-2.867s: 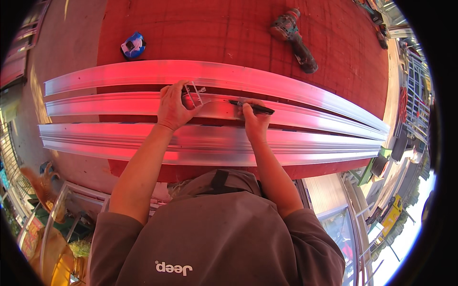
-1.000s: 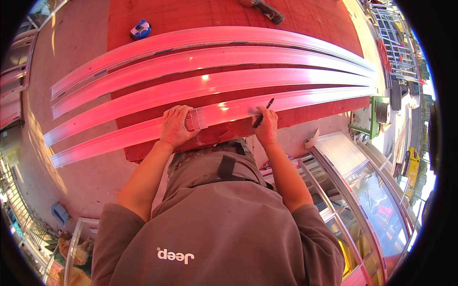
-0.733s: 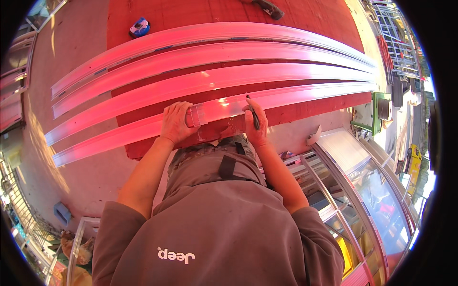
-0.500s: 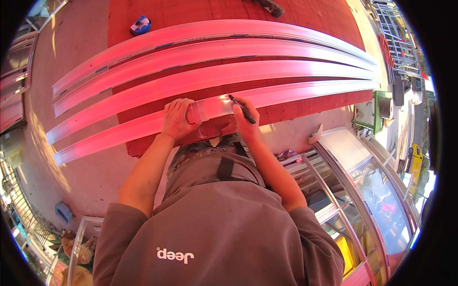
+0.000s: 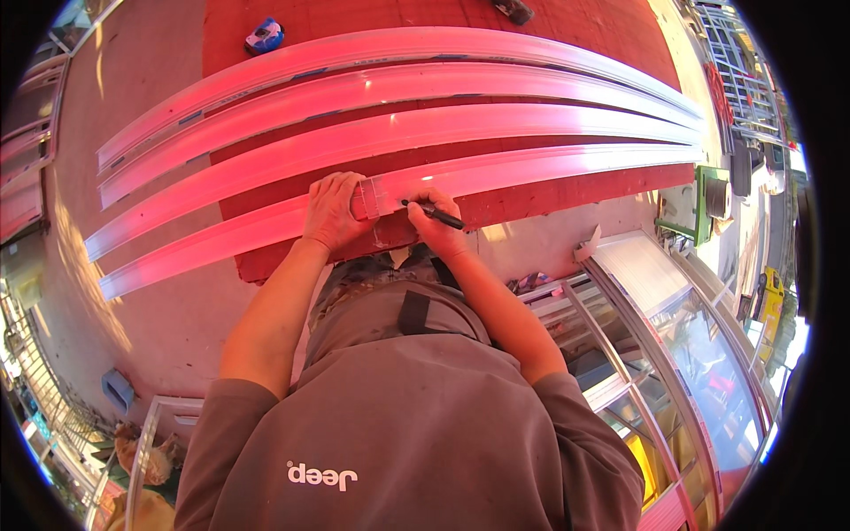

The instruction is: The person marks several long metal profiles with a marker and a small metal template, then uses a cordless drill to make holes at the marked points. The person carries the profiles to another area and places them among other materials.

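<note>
— What are we working on here?

— We stand at a red-topped work table (image 5: 567, 26) with four long metal profiles (image 5: 496, 124) laid side by side along it, glowing pink in the light. Our hands are at the nearest profile (image 5: 575, 164), the one along the table's near edge.

— And the hands?

— Our left hand (image 5: 332, 212) lies flat, fingers spread, pressing down on the near profile and on a small metal square (image 5: 370, 196) set across it. Our right hand (image 5: 438, 226) is closed around a black marker (image 5: 431, 212), its tip at the profile just right of the square. The two hands are close together, with only the square between them.

— What else is on the table?

— A blue tape measure (image 5: 264, 35) sits at the far left corner, well apart from us, and a dark tool (image 5: 513, 11) shows at the far edge, too cut off to tell what it is.

— And around us?

— A bare concrete floor (image 5: 80, 177) spreads to the left. To our right, below the table, glazed metal frames (image 5: 673, 336) lie near our side, and a green stand (image 5: 704, 203) is beyond the table's right end. More metal lengths (image 5: 27, 150) lie at the far left.
</note>
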The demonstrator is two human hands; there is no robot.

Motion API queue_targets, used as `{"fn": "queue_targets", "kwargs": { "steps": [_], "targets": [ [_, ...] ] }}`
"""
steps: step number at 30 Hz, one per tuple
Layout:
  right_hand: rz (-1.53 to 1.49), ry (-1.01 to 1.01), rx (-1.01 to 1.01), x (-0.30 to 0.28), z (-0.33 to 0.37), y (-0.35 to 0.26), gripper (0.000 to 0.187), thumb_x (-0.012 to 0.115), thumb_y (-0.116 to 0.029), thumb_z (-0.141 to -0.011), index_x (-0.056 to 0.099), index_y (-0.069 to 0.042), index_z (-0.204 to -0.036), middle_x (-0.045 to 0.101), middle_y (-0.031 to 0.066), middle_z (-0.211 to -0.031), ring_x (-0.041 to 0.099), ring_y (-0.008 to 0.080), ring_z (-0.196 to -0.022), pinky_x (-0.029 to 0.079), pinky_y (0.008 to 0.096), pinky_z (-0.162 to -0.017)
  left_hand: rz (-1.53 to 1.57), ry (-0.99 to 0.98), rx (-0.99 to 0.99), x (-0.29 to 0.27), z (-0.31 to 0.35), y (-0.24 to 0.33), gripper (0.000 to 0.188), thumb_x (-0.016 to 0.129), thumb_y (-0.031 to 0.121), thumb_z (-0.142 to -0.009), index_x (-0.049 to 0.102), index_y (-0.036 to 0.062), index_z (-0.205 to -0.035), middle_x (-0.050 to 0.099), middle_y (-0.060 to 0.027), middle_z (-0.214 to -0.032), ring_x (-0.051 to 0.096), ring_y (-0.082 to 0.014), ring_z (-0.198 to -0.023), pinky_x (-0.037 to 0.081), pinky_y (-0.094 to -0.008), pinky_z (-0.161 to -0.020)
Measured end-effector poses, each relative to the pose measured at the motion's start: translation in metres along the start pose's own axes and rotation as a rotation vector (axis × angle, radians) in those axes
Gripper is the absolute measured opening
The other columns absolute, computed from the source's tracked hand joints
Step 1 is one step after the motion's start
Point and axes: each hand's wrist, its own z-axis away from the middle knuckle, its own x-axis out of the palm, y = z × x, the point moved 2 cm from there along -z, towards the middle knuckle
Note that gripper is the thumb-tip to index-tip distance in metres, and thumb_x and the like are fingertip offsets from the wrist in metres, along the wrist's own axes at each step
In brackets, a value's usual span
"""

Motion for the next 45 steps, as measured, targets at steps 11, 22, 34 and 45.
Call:
{"fn": "queue_targets", "kwargs": {
  "steps": [11,22,34,45],
  "targets": [
    [0.163,-0.050,-0.217,-0.004,0.003,-0.004,0.016,0.066,-0.018,-0.086,0.079,-0.010,-0.094,0.077,0.0065,-0.094,0.069,0.0286,-0.101,0.047,0.0405,-0.103,-0.023,0.005,0.019,0.004,0.001,-0.004,0.070,0.089,0.036,-0.069,0.060,0.0165,-0.129,0.066,-0.0058,-0.125,0.059,-0.0287,-0.125,0.040,-0.0445,-0.108],
    [0.167,-0.068,-0.233,-0.003,0.002,-0.008,0.016,0.066,-0.018,-0.086,0.078,-0.010,-0.093,0.077,0.0066,-0.094,0.070,0.0275,-0.097,0.047,0.0397,-0.104,-0.040,-0.016,0.010,0.004,0.002,-0.006,0.072,0.089,0.037,-0.069,0.058,0.0165,-0.131,0.066,-0.0062,-0.128,0.058,-0.0286,-0.127,0.039,-0.0444,-0.109],
    [-0.022,0.020,-0.017,0.001,0.005,0.006,0.012,0.068,-0.013,-0.089,0.075,-0.005,-0.094,0.075,0.0058,-0.086,0.069,0.0217,-0.089,0.053,0.0369,-0.089,-0.029,-0.026,-0.001,0.002,0.001,-0.004,0.068,0.088,0.036,-0.070,0.059,0.0164,-0.128,0.066,-0.0064,-0.126,0.059,-0.0292,-0.126,0.040,-0.0451,-0.108],
    [-0.415,0.072,0.383,-0.015,-0.002,-0.028,0.018,0.072,-0.018,-0.099,0.072,-0.003,-0.109,0.068,0.0002,-0.090,0.063,0.0088,-0.079,0.054,0.0266,-0.070,-0.015,-0.019,-0.004,-0.001,0.001,-0.003,0.067,0.087,0.036,-0.071,0.060,0.0161,-0.130,0.066,-0.0063,-0.127,0.058,-0.0293,-0.127,0.040,-0.0455,-0.109]
  ]
}}
